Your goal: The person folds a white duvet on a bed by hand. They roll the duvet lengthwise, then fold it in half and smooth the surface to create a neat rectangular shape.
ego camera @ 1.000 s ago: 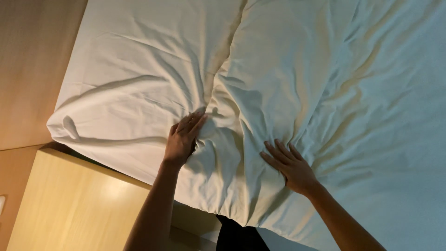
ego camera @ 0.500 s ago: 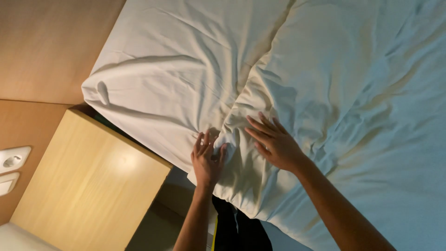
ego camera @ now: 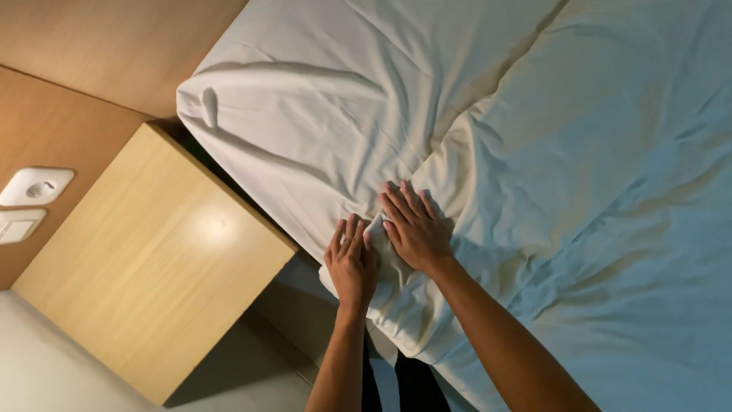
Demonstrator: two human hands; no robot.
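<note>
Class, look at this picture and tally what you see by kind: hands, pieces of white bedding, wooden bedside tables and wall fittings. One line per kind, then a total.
Hands: 2, left hand and right hand
White bedding: 2, pillow and duvet
Wooden bedside table: 1
White wall fittings: 2, socket and switch
Total: 7

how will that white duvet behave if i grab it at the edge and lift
Likely floppy: the duvet creases and bunches under both hands. Probably light for its size, since it puffs up at the edge. It would likely drape and slide, not hold shape.
</note>
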